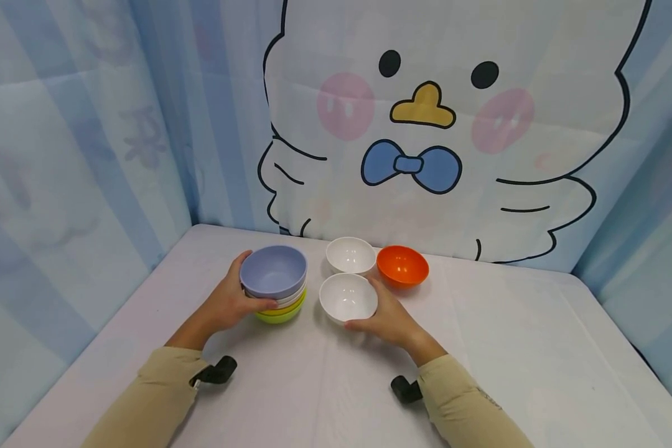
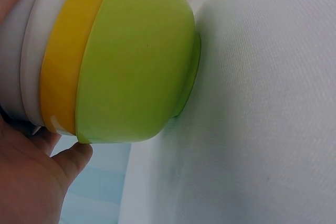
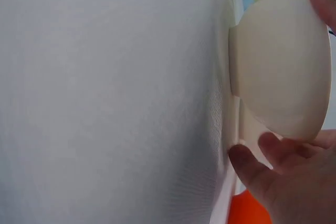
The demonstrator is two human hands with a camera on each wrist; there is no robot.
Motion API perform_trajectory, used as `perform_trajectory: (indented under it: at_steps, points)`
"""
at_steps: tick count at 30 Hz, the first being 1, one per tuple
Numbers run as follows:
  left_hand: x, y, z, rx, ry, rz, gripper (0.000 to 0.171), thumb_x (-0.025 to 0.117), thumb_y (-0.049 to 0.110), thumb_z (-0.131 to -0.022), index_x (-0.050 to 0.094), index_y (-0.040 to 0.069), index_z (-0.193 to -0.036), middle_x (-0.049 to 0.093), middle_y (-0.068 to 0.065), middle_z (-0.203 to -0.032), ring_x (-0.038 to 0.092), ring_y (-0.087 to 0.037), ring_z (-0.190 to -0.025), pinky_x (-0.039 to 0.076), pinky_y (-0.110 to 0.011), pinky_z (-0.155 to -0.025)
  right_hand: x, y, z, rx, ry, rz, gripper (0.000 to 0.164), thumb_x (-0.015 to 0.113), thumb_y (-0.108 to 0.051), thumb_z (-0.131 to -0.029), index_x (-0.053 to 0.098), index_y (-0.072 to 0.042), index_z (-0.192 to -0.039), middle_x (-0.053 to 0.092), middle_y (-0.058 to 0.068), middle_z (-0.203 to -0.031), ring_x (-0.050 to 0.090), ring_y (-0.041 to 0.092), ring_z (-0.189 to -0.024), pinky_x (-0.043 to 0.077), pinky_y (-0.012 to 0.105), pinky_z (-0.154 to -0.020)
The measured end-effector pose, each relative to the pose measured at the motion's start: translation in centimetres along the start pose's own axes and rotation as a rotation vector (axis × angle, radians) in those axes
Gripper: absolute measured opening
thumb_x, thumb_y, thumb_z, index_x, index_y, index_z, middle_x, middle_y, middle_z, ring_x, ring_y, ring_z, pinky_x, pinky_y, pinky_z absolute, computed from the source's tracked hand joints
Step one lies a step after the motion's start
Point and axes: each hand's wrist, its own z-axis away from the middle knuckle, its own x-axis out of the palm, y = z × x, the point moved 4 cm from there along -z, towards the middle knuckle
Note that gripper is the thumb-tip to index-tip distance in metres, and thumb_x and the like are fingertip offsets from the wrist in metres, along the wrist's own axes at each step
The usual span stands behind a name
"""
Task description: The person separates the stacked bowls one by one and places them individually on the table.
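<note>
A stack of nested bowls stands left of the middle of the table, a periwinkle bowl [image 1: 274, 270] on top, with white rims, a yellow bowl [image 2: 68, 56] and a green bowl [image 2: 136, 61] below. My left hand [image 1: 232, 302] grips this stack from the left side, thumb at the front. Just to its right, my right hand [image 1: 389, 314] holds a white bowl [image 1: 348, 298] by its right side, thumb at the front rim and fingers behind. In the right wrist view that bowl [image 3: 283, 61] is upright, its foot close to the tablecloth.
Behind the held white bowl stands another white bowl [image 1: 350, 254], with an orange bowl [image 1: 402, 266] to its right. A white cloth covers the table [image 1: 515, 348]. A printed curtain [image 1: 414, 211] hangs at the back edge, and more curtains stand at both sides.
</note>
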Motion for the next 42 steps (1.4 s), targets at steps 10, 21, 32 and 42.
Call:
perform_trajectory:
  at_steps: [10,21,32,42]
  points:
    - [0.0,-0.2,-0.1,-0.003,0.010,-0.021,0.121,0.088,0.025,-0.077,0.001,0.006,-0.159,0.026,-0.024,-0.155,0.030,-0.043,-0.139,0.028,-0.061,-0.113,-1.7,-3.1,0.1,0.042,0.042,0.054,0.102,0.083,-0.037,-0.081,0.023,-0.004,-0.157,0.029,0.016,-0.159,0.029,0.036,-0.144,0.029,0.061,-0.112]
    - [-0.2,-0.1,0.0,0.004,0.017,-0.022,0.120,0.088,0.023,-0.077,0.001,0.004,-0.158,0.026,-0.026,-0.155,0.031,-0.044,-0.139,0.028,-0.061,-0.112,1.1,-7.6,-2.0,-0.012,-0.019,0.033,0.106,0.084,-0.040,-0.077,0.023,-0.013,-0.160,0.030,0.012,-0.160,0.031,0.033,-0.144,0.035,0.055,-0.110]
    - [0.0,0.0,-0.2,0.034,0.017,-0.045,0.118,0.087,0.027,-0.078,0.003,0.002,-0.158,0.024,-0.026,-0.155,0.032,-0.045,-0.137,0.033,-0.061,-0.110,5.4,-10.1,-5.0,-0.065,-0.122,0.017,0.110,0.085,-0.043,-0.076,0.022,-0.008,-0.159,0.030,0.008,-0.161,0.035,0.027,-0.142,0.034,0.050,-0.113]
    - [-0.2,-0.4,0.0,0.033,0.010,-0.020,0.120,0.087,0.031,-0.077,0.003,0.002,-0.157,0.026,-0.026,-0.154,0.034,-0.044,-0.135,0.036,-0.060,-0.108,7.0,-10.5,-6.4,-0.026,-0.122,0.069,0.116,0.086,-0.047,-0.072,0.020,-0.011,-0.160,0.033,0.007,-0.158,0.045,0.027,-0.133,0.044,0.048,-0.105]
